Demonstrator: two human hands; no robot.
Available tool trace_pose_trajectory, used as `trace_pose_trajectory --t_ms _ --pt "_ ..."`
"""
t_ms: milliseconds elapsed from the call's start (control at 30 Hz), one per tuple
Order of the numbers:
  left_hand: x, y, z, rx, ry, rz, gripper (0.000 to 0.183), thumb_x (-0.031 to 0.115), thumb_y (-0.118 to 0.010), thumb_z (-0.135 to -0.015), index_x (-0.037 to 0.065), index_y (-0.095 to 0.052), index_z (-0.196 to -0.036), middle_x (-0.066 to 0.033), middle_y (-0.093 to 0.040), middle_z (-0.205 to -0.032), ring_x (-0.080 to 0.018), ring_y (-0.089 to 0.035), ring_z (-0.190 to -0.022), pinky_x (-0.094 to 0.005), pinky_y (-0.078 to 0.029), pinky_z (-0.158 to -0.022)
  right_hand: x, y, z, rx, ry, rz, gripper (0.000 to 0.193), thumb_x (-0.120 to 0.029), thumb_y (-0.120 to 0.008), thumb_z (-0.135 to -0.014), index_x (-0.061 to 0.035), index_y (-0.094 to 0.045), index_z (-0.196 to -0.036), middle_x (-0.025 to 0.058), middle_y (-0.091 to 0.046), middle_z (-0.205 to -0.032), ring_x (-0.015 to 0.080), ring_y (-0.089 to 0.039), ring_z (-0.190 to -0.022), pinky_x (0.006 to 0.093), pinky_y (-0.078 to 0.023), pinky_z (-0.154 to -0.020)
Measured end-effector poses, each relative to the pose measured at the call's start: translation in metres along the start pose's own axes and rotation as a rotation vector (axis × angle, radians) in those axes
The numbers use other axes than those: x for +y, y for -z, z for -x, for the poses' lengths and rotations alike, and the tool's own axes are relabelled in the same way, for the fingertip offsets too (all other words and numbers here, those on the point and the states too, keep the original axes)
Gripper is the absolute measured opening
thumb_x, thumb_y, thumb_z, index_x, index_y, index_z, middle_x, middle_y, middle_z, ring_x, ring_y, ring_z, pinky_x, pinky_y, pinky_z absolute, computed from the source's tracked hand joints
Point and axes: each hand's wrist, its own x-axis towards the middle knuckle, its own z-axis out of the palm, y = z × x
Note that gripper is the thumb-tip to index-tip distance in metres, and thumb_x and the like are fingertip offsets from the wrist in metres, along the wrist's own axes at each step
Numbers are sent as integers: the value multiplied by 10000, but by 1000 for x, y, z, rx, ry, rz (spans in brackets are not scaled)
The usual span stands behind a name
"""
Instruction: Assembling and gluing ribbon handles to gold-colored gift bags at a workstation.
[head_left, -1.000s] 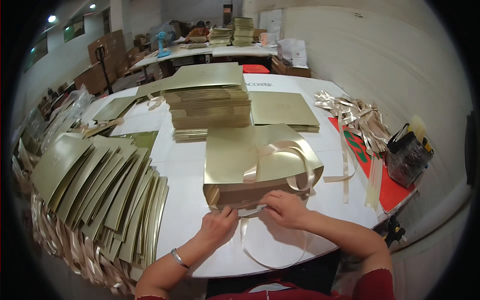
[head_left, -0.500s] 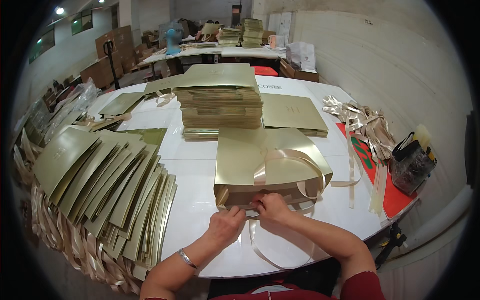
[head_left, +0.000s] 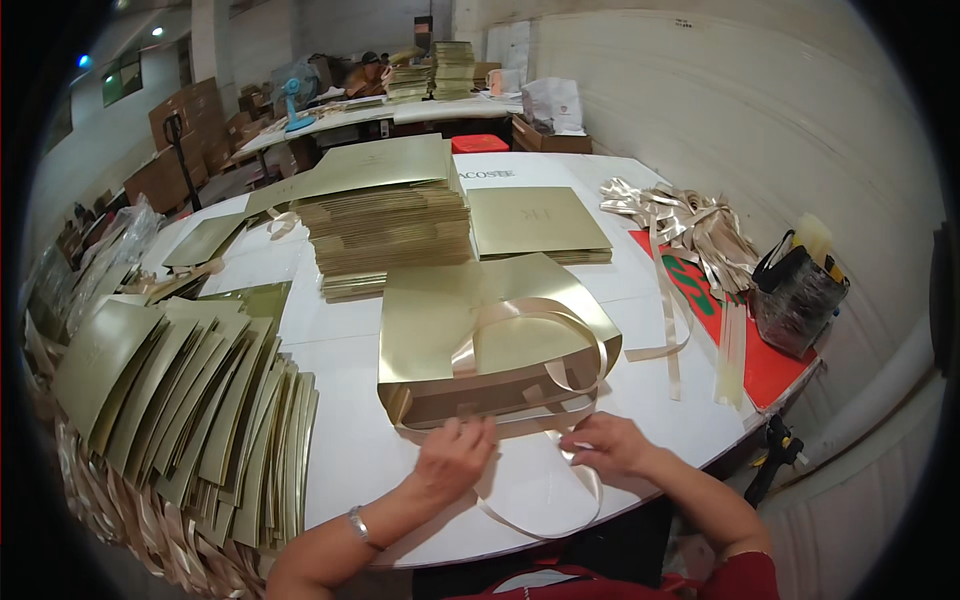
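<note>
- Right hand: we find fingers pinching ribbon.
- Left hand: at gold bag, hold unclear.
- Loop near counter front edge could snag if tugged.

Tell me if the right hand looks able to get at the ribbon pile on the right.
Likely yes: flat ribbon strips lie between the right hand and the ribbon pile, nothing tall blocking, though it may need a forward stretch.

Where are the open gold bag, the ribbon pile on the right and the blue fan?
Open gold bag [head_left: 428,322]: head view, upper panel.
Ribbon pile [head_left: 692,226]: head view, its middle strips.
Blue fan [head_left: 291,88]: head view, round head.
</note>
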Motion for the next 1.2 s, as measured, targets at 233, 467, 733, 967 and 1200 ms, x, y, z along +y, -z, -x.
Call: trace_pose_trajectory --t_ms 233,467,733,967,1200 --pt "6 -48 -19 -78 -54 32 111 119 -563 -656 52 -585 -741 -42 -507 -676 -181 -542 -706 -284 -443 -521 -24 -29 -1 100 71 79 76 -153 -691 -726 -115 -630 -701 27 -580 -710 250 -569 -703 373 -446 -625" --pt "11 -44 -15 -151 -85 103 120 137 -583 -702 35 -596 -764 -49 -523 -703 -195 -554 -718 -291 -475 -551 -42 -32 2 56 33 110 102 -180 -690 -737 -96 -632 -741 48 -584 -735 255 -574 -719 374 -443 -629" --pt "-8 1 2 -57 226 539 245 280 -659 -789 92 -659 -947 -95 -648 -967 -257 -635 -823 -344 -525 -652 -59 23 -51 342 237 305 440 -219 -685 -751 -74 -589 -1157 144 -560 -1095 327 -542 -1000 427 -432 -879" --pt "-49 15 38 -340 333 430 123 128 -668 -757 91 -666 -874 -67 -642 -754 -259 -632 -630 -351 -512 -545 -33 46 -152 -317 -73 -5 389 -294 -553 -861 -62 -584 -1172 179 -590 -1080 342 -574 -984 404 -446 -876" --pt "-24 12 32 -69 493 322 86 57 -668 -730 61 -647 -813 -94 -631 -702 -268 -628 -588 -341 -499 -488 6 90 -190 68 -231 -432 297 -269 -635 -835 1 -697 -943 38 -678 -824 82 -568 -787 244 -458 -737"
